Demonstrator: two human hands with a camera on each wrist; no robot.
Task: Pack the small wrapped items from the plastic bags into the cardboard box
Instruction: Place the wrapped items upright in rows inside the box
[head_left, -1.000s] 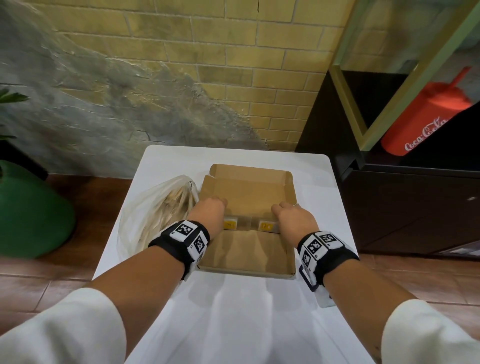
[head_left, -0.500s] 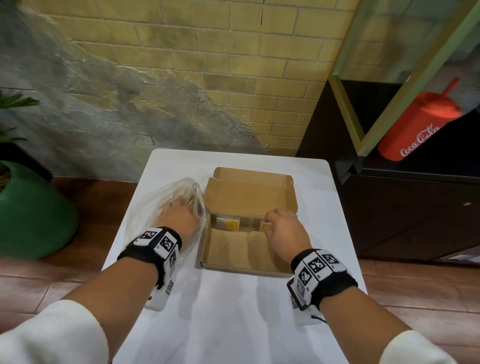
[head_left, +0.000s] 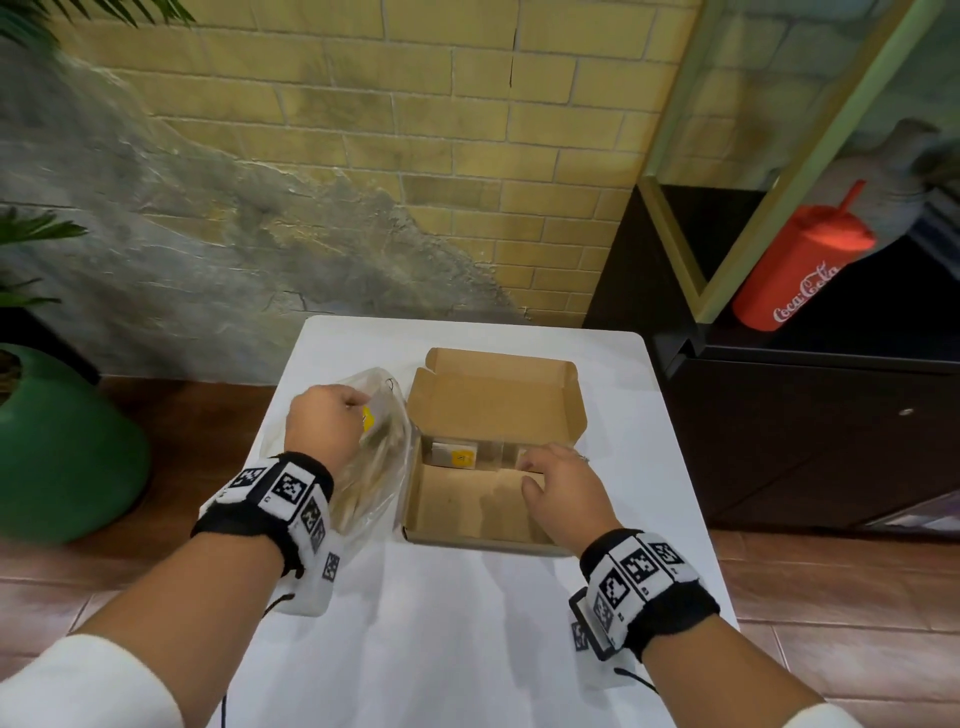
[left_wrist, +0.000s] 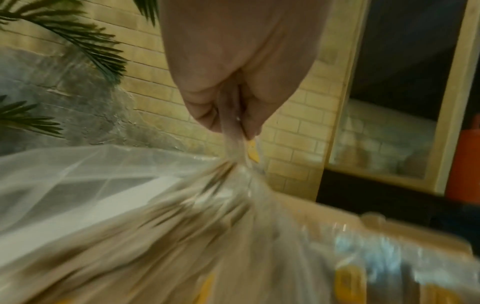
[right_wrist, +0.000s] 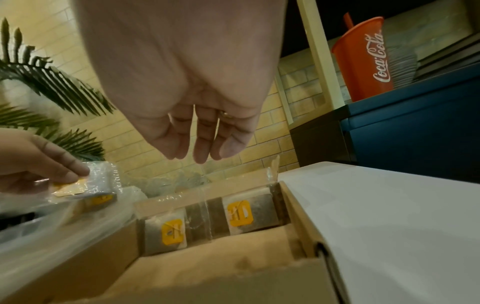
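Observation:
An open cardboard box (head_left: 467, 512) lies on the white table (head_left: 457, 649), its lid folded back. Two small wrapped items with yellow labels (right_wrist: 172, 232) (right_wrist: 241, 214) stand side by side along its far wall. A clear plastic bag (head_left: 366, 493) full of such items lies to the left of the box. Above the bag, my left hand (head_left: 357, 411) pinches one wrapped item (head_left: 373, 415) between thumb and fingers; the left wrist view is blurred. My right hand (head_left: 530, 462) hovers over the right part of the box with relaxed fingers (right_wrist: 200, 144), holding nothing.
A dark cabinet (head_left: 805, 441) stands close to the table's right edge, with a red Coca-Cola cup (head_left: 800, 270) on the shelf above. A green pot (head_left: 62, 447) with a plant stands on the floor at left. A brick wall rises behind the table.
My left hand left the box, reached into the bag and now lifts one wrapped item out of it. My right hand stayed over the box and let go of the item there.

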